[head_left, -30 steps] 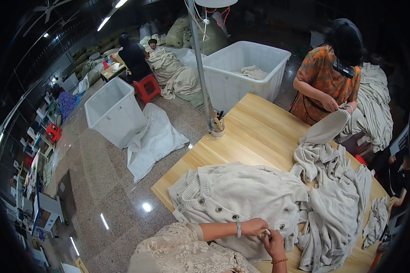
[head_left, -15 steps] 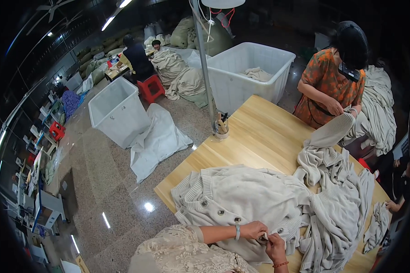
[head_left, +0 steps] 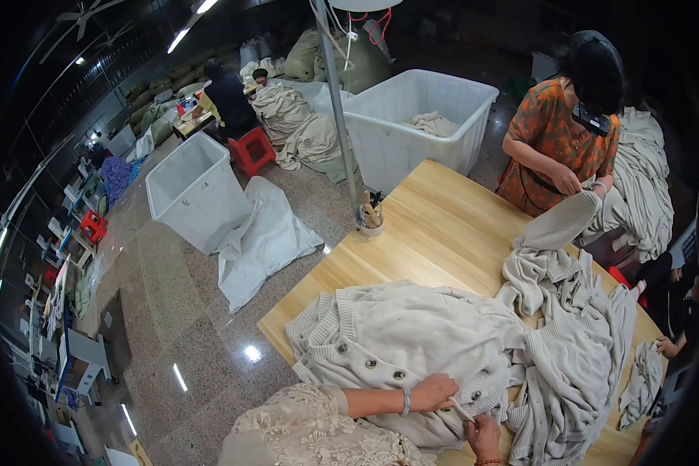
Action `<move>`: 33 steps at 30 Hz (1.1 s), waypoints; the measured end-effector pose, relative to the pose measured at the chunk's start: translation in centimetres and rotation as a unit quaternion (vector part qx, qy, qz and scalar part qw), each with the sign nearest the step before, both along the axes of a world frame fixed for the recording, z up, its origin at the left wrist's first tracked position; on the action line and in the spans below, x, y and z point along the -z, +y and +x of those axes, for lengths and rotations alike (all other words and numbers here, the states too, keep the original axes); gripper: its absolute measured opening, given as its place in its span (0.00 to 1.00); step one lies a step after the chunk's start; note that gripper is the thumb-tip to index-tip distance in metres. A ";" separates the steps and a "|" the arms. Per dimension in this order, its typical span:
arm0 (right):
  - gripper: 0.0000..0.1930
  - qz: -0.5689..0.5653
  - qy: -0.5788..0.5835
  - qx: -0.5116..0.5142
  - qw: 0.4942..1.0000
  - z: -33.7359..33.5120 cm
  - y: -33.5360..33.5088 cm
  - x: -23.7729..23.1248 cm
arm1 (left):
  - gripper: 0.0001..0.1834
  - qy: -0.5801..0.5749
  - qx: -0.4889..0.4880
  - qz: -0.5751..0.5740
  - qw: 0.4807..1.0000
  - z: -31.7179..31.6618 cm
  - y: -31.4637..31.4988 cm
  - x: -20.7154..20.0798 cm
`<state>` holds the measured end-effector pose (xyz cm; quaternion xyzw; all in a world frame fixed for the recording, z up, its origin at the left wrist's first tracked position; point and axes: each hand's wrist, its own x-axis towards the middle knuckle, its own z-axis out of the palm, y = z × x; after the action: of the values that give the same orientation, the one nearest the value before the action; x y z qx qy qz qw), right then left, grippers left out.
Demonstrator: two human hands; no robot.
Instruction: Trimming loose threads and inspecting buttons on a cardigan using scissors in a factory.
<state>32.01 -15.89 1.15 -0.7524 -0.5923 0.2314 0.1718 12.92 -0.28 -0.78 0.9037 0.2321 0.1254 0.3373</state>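
A cream knitted cardigan lies spread on the wooden table in front of me, its ribbed band with dark buttons running along the near side. My left hand, with a bangle at the wrist, pinches the cardigan's edge. Closer to the table's near side, my right hand grips the same edge. A narrow strip of knit is drawn between the two hands. Both sets of fingertips are partly hidden by the cloth. More cream knitwear lies heaped to the right, touching the cardigan.
Across the table, a person handles a cream knit piece. Another person's hand touches cloth at the right edge. A cup of tools stands at the far corner by a metal pole. White bins stand beyond.
My right hand has moved down and to the right, away from my left hand. The cardigan's edge now stretches between them. The view has shifted slightly.
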 end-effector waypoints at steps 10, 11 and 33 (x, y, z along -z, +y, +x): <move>0.07 0.062 -0.021 0.023 0.998 -0.8 0.1 0.3 | 0.12 -0.028 0.001 0.061 0.998 7.4 -2.9 2.4; 0.07 0.066 -0.013 0.031 0.997 -0.8 0.0 0.1 | 0.13 -0.007 -0.049 0.061 0.997 7.8 -3.0 1.8; 0.14 0.140 0.110 0.129 0.976 -1.7 2.2 0.4 | 0.03 -0.069 -0.093 -0.373 0.921 8.7 -0.1 3.8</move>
<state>30.27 -13.65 0.73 -0.7611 -0.4942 0.2031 0.3677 21.64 -0.37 -4.58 0.6758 0.3213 0.1224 0.6520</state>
